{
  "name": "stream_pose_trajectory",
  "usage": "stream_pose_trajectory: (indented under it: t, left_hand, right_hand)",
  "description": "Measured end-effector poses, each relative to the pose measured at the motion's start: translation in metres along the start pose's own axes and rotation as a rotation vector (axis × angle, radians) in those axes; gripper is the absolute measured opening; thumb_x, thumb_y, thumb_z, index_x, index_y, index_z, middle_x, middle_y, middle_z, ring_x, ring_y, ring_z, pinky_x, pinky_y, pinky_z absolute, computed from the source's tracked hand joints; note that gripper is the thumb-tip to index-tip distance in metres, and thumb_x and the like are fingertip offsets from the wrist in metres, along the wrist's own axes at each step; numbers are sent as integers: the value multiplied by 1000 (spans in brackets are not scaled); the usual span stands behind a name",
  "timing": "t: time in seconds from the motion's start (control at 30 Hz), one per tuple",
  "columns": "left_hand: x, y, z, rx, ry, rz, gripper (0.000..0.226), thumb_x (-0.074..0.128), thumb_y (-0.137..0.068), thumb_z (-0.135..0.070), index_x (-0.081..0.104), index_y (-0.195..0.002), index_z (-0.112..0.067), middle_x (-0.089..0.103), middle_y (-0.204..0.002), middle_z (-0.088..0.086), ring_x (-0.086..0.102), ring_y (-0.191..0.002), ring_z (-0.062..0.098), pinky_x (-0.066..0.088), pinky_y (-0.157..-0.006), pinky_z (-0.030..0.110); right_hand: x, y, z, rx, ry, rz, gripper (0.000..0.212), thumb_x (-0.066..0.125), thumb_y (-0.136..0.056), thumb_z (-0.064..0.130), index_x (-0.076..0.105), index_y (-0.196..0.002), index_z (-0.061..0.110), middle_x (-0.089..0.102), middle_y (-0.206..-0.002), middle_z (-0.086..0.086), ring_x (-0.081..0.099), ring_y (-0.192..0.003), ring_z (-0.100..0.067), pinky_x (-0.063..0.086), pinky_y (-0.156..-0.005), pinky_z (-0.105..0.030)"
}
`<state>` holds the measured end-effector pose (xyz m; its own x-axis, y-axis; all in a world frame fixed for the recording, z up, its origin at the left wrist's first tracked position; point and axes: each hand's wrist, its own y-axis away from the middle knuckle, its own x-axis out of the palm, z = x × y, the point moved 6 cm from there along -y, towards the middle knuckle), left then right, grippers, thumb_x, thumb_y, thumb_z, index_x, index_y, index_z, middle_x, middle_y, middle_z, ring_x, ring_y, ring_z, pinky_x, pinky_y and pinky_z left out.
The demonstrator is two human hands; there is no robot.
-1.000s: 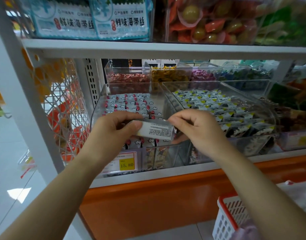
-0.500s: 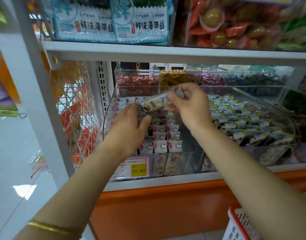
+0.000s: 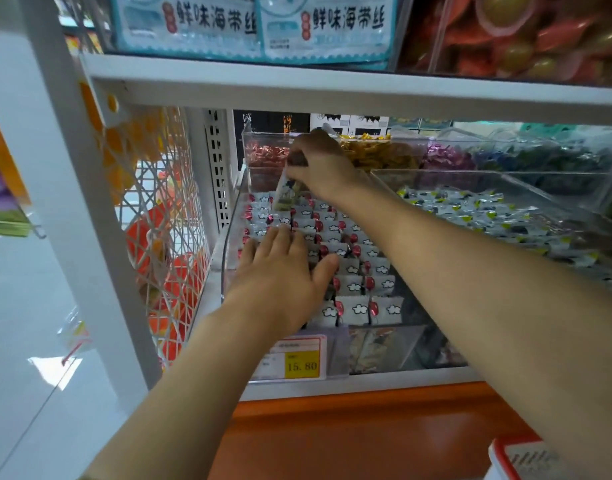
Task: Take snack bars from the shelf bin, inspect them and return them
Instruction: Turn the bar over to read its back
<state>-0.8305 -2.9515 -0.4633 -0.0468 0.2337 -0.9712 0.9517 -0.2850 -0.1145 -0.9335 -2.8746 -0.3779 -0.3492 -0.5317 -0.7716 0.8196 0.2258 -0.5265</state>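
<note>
At the back of the bin (image 3: 230,244), the right hand (image 3: 320,164) pinches a snack bar (image 3: 288,192) upright; the left hand (image 3: 280,271), fingers flat and apart, steadies the rows (image 3: 355,289). Best to slot it gently into its gap.

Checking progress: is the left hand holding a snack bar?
No, the left hand rests flat on binned bars; right hand pinches the snack bar.

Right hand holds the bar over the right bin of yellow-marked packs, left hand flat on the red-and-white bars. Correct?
Wrong bin. In the head view the right hand holds the snack bar over the back of the left bin, where the left hand lies flat on the red-and-white bars.
</note>
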Motion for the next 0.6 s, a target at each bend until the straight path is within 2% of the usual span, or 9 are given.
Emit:
stream_pose_trajectory:
  t: [0.07,0.13,0.17,0.23,0.3,0.4,0.43,0.53,0.6]
  left_hand:
    - [0,0,-1,7,10,3,73,8,-92,-58,9,-150,-15,0,-159,7,-7,-145,19,-5,-117,41]
    - [0,0,0,-1,13,7,72,8,-93,-58,8,-150,-15,1,-159,7,-7,-145,19,-5,-118,41]
    - [0,1,-1,-2,16,12,72,9,-93,-58,7,-150,-15,1,-159,7,-6,-145,19,-5,-117,40]
    - [0,1,-1,-9,23,19,72,9,-93,-58,7,-150,-14,0,-159,7,-7,-145,19,-5,-117,40]
    - [-1,2,0,-7,35,17,72,9,-93,-58,7,-150,-15,0,-159,7,-7,-145,18,-6,-117,40]
    - [-2,2,0,2,51,2,71,10,-93,-58,8,-151,-16,1,-159,5,-8,-145,17,-7,-116,38]
    - [-2,3,0,3,59,-2,71,10,-93,-58,9,-150,-16,1,-159,4,-8,-145,16,-7,-116,37]
    - [-2,3,0,7,78,-7,69,11,-94,-57,9,-150,-17,1,-159,4,-7,-145,16,-7,-116,37]
    - [-2,3,1,4,87,-10,69,12,-94,-56,9,-150,-16,1,-159,5,-7,-145,16,-7,-117,37]
  right_hand:
    - [15,1,-3,3,2,106,18,56,-92,18,57,-104,5,53,-92,0,50,-85,-12,39,-64,-17]
    - [36,3,-5,-19,78,268,20,52,-94,19,63,-106,7,63,-103,-5,56,-94,-17,48,-80,-30]
    - [44,5,-7,-32,174,354,22,50,-96,21,65,-108,11,64,-110,-4,55,-104,-20,45,-91,-38]
    - [54,2,-14,-22,264,425,25,46,-97,22,66,-112,20,61,-122,-1,45,-120,-23,35,-102,-46]
    - [52,-6,-19,22,152,402,27,45,-97,15,64,-114,20,60,-126,-1,44,-126,-24,35,-105,-45]
    - [45,-18,-21,80,-3,254,22,47,-95,10,63,-111,12,63,-116,-6,57,-106,-18,43,-87,-28]
    - [44,-22,-19,70,32,212,22,47,-95,10,63,-110,11,63,-115,-7,58,-103,-17,44,-86,-27]
    - [55,-31,-13,13,216,164,22,49,-94,11,64,-109,12,61,-119,-7,51,-114,-21,44,-96,-34]
    - [64,-33,-10,-1,352,165,20,53,-92,12,64,-109,11,59,-119,-8,45,-117,-24,43,-94,-36]
